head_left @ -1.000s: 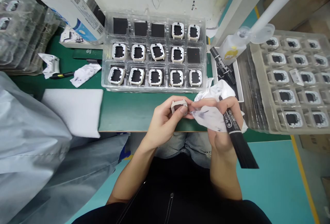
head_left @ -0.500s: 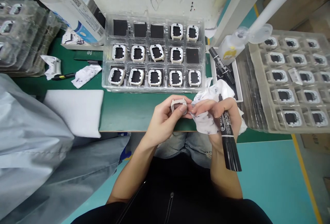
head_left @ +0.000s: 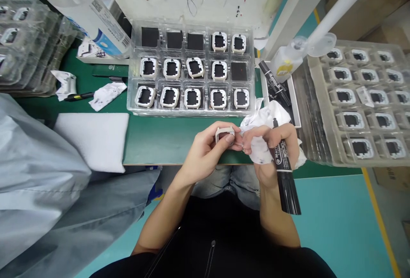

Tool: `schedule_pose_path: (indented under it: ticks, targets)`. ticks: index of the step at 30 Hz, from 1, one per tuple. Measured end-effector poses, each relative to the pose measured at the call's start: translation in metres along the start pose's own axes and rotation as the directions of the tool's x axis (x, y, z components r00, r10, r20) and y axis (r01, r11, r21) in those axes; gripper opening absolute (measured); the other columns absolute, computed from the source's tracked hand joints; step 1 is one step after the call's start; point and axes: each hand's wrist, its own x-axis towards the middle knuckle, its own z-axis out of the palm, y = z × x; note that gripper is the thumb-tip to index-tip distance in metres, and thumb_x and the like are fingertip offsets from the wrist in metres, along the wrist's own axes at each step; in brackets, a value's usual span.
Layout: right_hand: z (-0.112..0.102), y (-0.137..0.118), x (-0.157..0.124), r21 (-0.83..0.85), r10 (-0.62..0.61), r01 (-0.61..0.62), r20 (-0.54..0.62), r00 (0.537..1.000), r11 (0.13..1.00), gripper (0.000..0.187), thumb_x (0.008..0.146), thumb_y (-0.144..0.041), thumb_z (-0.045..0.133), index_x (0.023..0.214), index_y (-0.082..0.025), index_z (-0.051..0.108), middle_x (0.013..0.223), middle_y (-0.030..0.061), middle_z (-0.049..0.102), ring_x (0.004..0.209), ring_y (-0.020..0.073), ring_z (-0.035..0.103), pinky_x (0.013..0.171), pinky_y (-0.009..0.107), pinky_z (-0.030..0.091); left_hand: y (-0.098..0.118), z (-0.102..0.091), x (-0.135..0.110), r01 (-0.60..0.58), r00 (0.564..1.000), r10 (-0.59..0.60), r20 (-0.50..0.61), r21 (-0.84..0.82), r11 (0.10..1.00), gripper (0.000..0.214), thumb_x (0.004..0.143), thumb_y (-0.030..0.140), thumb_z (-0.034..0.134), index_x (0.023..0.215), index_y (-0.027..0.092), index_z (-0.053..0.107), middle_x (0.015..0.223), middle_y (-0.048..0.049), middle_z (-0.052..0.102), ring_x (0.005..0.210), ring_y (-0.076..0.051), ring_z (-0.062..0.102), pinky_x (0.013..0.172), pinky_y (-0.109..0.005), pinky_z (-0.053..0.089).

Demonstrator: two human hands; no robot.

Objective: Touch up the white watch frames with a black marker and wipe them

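My left hand (head_left: pixel 205 152) pinches one white frame (head_left: pixel 224 134) just in front of the clear tray (head_left: pixel 192 111). My right hand (head_left: pixel 272 150) is fisted round a wipe (head_left: pixel 265 113) and a black marker (head_left: pixel 283 171), fingertips on the frame. The tray's got eleven pockets filled and four empty, so I'd say mostly there.

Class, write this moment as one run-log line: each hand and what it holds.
left hand: pinches white frame | right hand: black marker plus stained cloth | behind: clear tray, part-filled
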Motion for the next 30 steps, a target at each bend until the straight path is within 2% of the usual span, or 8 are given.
schedule_pose_path:
  ticks: [3, 6, 9, 12, 16, 19, 24, 30]
  targets:
    - [0.001, 0.006, 0.001, -0.016, -0.049, 0.049, -0.002, 0.999, 0.999, 0.038, 0.105, -0.030, 0.082, 0.093, -0.030, 0.046, 0.074, -0.0087, 0.065, 0.065, 0.0151, 0.064, 0.067, 0.036, 0.058, -0.002, 0.000, 0.000, 0.025, 1.000, -0.024, 0.011, -0.041, 0.999, 0.024, 0.110, 0.042, 0.082, 0.119, 0.020, 0.083, 0.102, -0.0044, 0.084, 0.087, -0.015, 0.083, 0.089, -0.027, 0.073]
    - [0.005, 0.007, 0.004, 0.010, -0.043, 0.043, -0.032, 0.999, 0.999, 0.040, 0.105, -0.031, 0.082, 0.092, -0.030, 0.044, 0.071, -0.0099, 0.055, 0.063, 0.0144, 0.059, 0.070, 0.037, 0.057, -0.002, 0.001, 0.000, 0.040, 0.999, -0.039, 0.027, -0.036, 0.999, 0.027, 0.109, 0.044, 0.083, 0.119, 0.019, 0.082, 0.103, -0.0058, 0.086, 0.084, -0.017, 0.084, 0.088, -0.029, 0.074]
    - [0.008, 0.005, 0.006, 0.005, -0.077, 0.077, -0.046, 0.996, 0.997, 0.044, 0.103, -0.031, 0.084, 0.090, -0.030, 0.042, 0.067, -0.0111, 0.048, 0.055, 0.0123, 0.047, 0.062, 0.034, 0.049, -0.001, 0.002, 0.000, 0.031, 0.999, -0.031, 0.022, -0.026, 0.999, 0.027, 0.110, 0.045, 0.082, 0.119, 0.019, 0.082, 0.102, -0.0064, 0.086, 0.083, -0.017, 0.085, 0.087, -0.030, 0.075]
    - [0.008, 0.000, 0.006, -0.097, -0.114, 0.104, -0.105, 0.988, 0.990, 0.049, 0.100, -0.034, 0.088, 0.087, -0.030, 0.041, 0.064, -0.0119, 0.040, 0.051, 0.0112, 0.038, 0.056, 0.032, 0.040, 0.000, 0.003, -0.001, 0.011, 1.000, -0.011, 0.004, -0.016, 1.000, 0.026, 0.111, 0.044, 0.081, 0.120, 0.019, 0.082, 0.102, -0.0061, 0.086, 0.084, -0.017, 0.085, 0.087, -0.029, 0.074]
    - [0.004, -0.006, -0.002, -0.346, -0.124, 0.061, -0.161, 0.979, 0.936, 0.046, 0.094, -0.034, 0.092, 0.085, -0.029, 0.047, 0.069, -0.0101, 0.050, 0.056, 0.0110, 0.043, 0.057, 0.030, 0.039, -0.001, 0.002, -0.002, 0.008, 1.000, -0.008, 0.002, 0.039, 0.999, 0.026, 0.111, 0.044, 0.080, 0.122, 0.020, 0.083, 0.105, -0.0069, 0.087, 0.086, -0.018, 0.086, 0.086, -0.029, 0.073]
    - [0.001, -0.007, -0.009, -0.480, -0.147, 0.071, -0.122, 0.982, 0.875, 0.038, 0.095, -0.029, 0.087, 0.083, -0.027, 0.051, 0.073, -0.0083, 0.055, 0.062, 0.0119, 0.047, 0.057, 0.029, 0.041, -0.001, 0.001, -0.002, -0.025, 1.000, 0.026, -0.009, 0.102, 0.994, 0.025, 0.112, 0.043, 0.079, 0.121, 0.020, 0.083, 0.108, -0.0071, 0.088, 0.090, -0.019, 0.086, 0.086, -0.029, 0.072]
    - [0.000, -0.009, -0.013, -0.553, -0.066, 0.030, -0.046, 0.997, 0.833, 0.031, 0.092, -0.020, 0.083, 0.084, -0.027, 0.055, 0.074, -0.0083, 0.054, 0.064, 0.0122, 0.048, 0.058, 0.028, 0.043, 0.000, -0.002, -0.001, -0.106, 0.994, 0.106, 0.013, 0.199, 0.974, 0.022, 0.115, 0.040, 0.074, 0.121, 0.021, 0.083, 0.107, -0.0062, 0.087, 0.091, -0.018, 0.083, 0.087, -0.029, 0.068]
    - [0.003, -0.017, -0.006, -0.591, -0.016, 0.016, 0.005, 1.000, 0.807, 0.027, 0.090, -0.015, 0.075, 0.080, -0.026, 0.053, 0.071, -0.0089, 0.047, 0.062, 0.0106, 0.038, 0.056, 0.026, 0.033, -0.002, -0.005, -0.003, -0.144, 0.989, 0.144, 0.020, 0.305, 0.942, 0.023, 0.116, 0.038, 0.071, 0.126, 0.022, 0.084, 0.117, -0.0065, 0.088, 0.095, -0.018, 0.082, 0.089, -0.028, 0.064]
